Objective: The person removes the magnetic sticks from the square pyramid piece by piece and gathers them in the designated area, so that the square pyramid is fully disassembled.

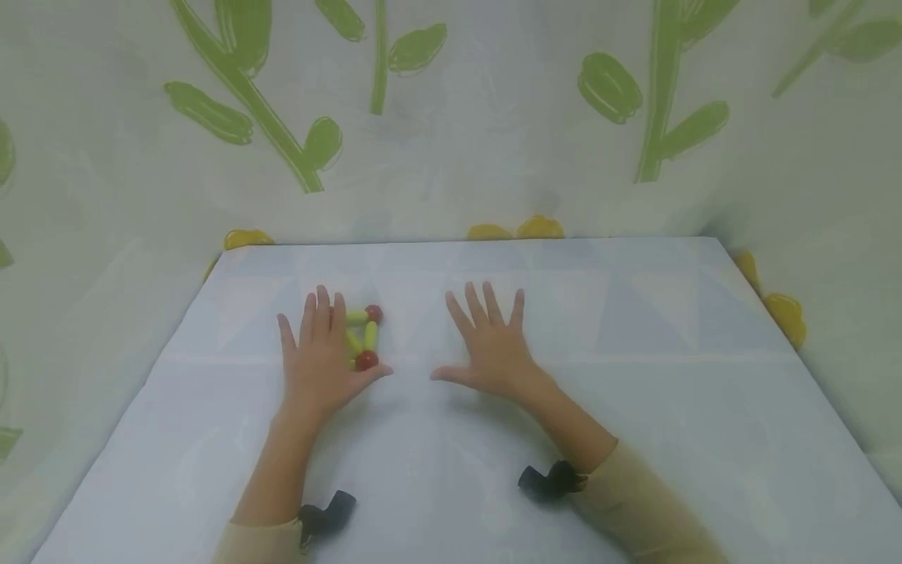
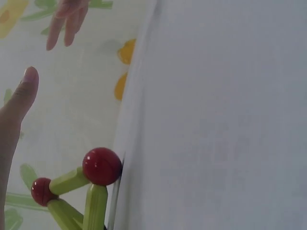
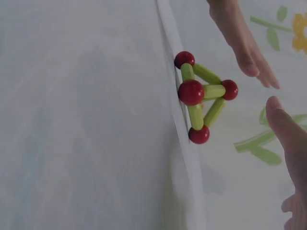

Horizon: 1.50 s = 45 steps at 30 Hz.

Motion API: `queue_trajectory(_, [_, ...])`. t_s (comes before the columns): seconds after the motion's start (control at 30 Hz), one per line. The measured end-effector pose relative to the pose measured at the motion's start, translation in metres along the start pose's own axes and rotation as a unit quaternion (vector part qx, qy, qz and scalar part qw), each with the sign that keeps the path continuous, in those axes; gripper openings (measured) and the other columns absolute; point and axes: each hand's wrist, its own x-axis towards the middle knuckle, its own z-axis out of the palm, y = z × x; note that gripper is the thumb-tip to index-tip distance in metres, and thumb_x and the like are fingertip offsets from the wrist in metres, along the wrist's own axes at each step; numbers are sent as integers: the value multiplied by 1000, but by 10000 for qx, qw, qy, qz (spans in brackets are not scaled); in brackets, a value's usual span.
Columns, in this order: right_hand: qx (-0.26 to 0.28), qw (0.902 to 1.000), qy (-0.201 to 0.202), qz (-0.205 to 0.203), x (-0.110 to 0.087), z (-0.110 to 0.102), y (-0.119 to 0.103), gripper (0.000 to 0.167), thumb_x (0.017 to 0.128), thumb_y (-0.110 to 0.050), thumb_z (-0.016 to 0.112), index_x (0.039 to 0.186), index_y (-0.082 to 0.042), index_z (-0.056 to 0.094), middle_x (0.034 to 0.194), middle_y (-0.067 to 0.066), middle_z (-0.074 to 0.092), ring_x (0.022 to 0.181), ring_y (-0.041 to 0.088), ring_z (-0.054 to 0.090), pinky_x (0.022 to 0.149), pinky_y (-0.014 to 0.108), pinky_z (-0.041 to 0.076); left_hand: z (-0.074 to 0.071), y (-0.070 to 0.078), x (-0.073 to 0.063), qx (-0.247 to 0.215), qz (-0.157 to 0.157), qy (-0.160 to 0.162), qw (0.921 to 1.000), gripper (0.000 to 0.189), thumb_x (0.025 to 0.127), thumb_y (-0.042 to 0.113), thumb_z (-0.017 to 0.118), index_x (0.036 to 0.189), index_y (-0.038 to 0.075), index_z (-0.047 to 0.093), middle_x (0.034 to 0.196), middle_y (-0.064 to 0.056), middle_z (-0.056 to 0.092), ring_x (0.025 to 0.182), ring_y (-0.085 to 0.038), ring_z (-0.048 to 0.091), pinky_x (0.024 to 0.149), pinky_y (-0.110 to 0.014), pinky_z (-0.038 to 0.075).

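Behind the left hand (image 1: 317, 368), half-hidden rod pyramid (image 1: 370, 335)

Indoor, small enclosed spot; home or staged booth, can't tell which. Pale backdrop (image 1: 493, 157) at the far end and both sides, patterned with green leaves (image 1: 609, 88) and yellow flowers (image 1: 784, 317), around a white tabletop (image 1: 437, 478).

a pale tabletop (image 1: 437, 486) spread across the lower frame; above it, a whitish backdrop (image 1: 486, 157) bore green leaves (image 1: 211, 115) at upper left and upper right, and yellow shapes (image 1: 540, 228) above centre.
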Motion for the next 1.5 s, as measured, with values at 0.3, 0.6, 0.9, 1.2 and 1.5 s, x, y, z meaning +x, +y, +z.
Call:
queue_trajectory(0.3, [523,9976,-247,-368,17,12,-29,99,77,-77,47,153,-26,10,158,10,12,145,36,8,106,71,-4,0,-30,-25,-812,-382,-577,9943,115,72,60,70,152,7,6,157,-21,7,144,-38,4,109,-63,-11])
queue_trajectory(0.6, [1748,9777,-1000,-589,45,30,-52,94,83,-61,57,153,-22,9,159,10,11,146,28,9,116,52,8,-1,-63,-26,-1930,-1189,-1570,9612,119,71,64,69,151,19,-8,159,-6,-3,144,-35,6,108,-63,19])
queue_trajectory(0.9, [2724,9530,-1186,-588,62,47,-72,76,83,-47,68,147,-20,34,130,1,55,117,14,52,95,28,47,12,-95,-23,-2648,-1073,-1572,9454,92,79,53,69,148,11,26,149,-21,24,134,-42,29,99,-60,37])
queue_trajectory(1.2, [4812,8659,-1355,168,64,61,-74,27,83,-28,73,108,-22,65,96,-15,62,93,2,56,81,19,49,25,-104,-22,-2848,-1367,-1611,9350,50,85,39,69,123,11,53,121,-11,57,116,-32,51,94,-51,46])
queue_trajectory(1.5, [4901,8627,-1186,399,59,62,-72,30,79,-26,76,107,-24,64,95,-16,61,93,2,57,80,20,50,36,-102,-22,-3169,-1514,-1484,9245,53,80,49,70,118,15,57,116,-8,60,112,-30,57,93,-47,48])
